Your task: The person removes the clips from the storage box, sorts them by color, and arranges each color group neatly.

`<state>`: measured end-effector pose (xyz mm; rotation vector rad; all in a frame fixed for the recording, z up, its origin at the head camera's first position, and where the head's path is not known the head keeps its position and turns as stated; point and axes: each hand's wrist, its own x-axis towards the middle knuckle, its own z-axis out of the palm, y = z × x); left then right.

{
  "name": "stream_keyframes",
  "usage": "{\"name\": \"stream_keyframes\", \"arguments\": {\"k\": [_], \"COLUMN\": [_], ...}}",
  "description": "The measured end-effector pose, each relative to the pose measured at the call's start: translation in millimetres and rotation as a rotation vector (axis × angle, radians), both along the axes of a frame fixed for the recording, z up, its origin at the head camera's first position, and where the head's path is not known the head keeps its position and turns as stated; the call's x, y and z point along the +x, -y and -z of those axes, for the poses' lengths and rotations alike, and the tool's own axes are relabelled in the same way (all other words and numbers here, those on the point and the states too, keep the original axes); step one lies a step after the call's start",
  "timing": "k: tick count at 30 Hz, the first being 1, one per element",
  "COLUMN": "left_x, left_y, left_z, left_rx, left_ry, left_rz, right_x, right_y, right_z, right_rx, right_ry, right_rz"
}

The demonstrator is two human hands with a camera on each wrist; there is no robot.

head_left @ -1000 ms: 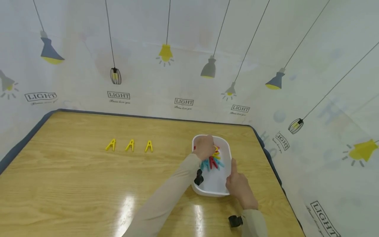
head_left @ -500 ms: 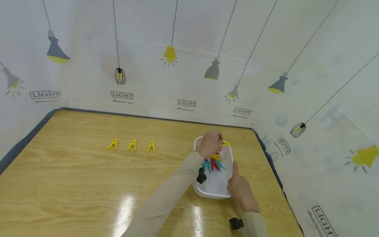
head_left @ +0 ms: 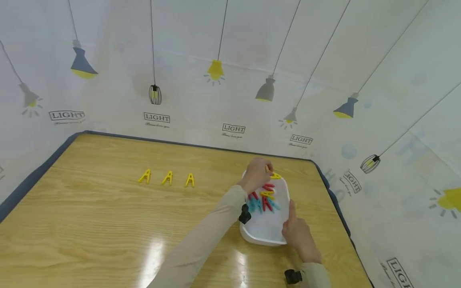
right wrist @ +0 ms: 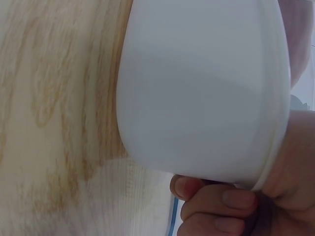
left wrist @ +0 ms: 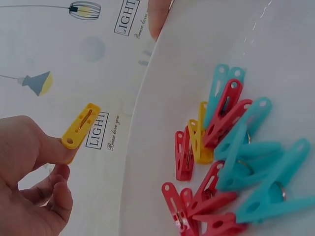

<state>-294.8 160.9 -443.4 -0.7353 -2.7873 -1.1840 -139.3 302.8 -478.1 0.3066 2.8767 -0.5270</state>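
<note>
My left hand (head_left: 256, 175) pinches a yellow clothespin (left wrist: 80, 127) between thumb and fingers, above the far end of a white plastic tub (head_left: 264, 234). In the left wrist view this clothespin is apart from the pile. Red clothespins (left wrist: 184, 156), blue clothespins (left wrist: 251, 118) and a yellow clothespin (left wrist: 202, 140) lie loose inside the tub. My right hand (head_left: 300, 237) holds the tub's right side, its index finger stretched along the rim. In the right wrist view its other fingers (right wrist: 216, 204) are curled beside the outer wall; part of the hand is hidden behind the tub.
Three yellow clothespins stand apart in a row on the wooden table (head_left: 108, 216), left of the tub: a left one (head_left: 145, 176), a middle one (head_left: 168, 178) and a right one (head_left: 190, 180). A lamp-printed wall covering (head_left: 194, 104) borders the table's back and sides.
My left hand has risen from inside the tub with a yellow clothespin and now holds it over the far rim. My right hand stays at the tub's side. The head view has shifted slightly.
</note>
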Motion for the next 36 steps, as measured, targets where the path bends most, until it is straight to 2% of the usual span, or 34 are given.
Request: {"name": "stream_keyframes", "arguments": {"k": [5, 11, 16, 23, 30, 36], "left_x": [-2.9, -6.4, -9.3, -12.2, -14.3, -12.4], "left_y": [12, 32, 50, 81, 110, 130], "left_z": [-0.5, -0.3, 2.2, 3.6, 9.7, 19.0], "left_rx": [0.060, 0.105, 0.121, 0.214, 0.213, 0.176], "left_ry": [0.005, 0.020, -0.002, 0.053, 0.064, 0.051], "left_rz": [0.022, 0.005, -0.032, -0.083, -0.128, -0.168], "right_x": [-0.1, 0.3, 0.8, -1.0, -1.3, 0.6], "right_y": [-1, -1, 0, 1, 1, 2], "right_z": [1.7, 1.6, -1.3, -3.2, -3.0, -0.1], "right_rx": [0.015, 0.021, 0.030, 0.031, 0.020, -0.004], "right_ry": [-0.013, -0.042, -0.061, -0.044, -0.022, 0.008], "right_rz": [-0.011, -0.039, -0.059, -0.067, -0.059, -0.041]}}
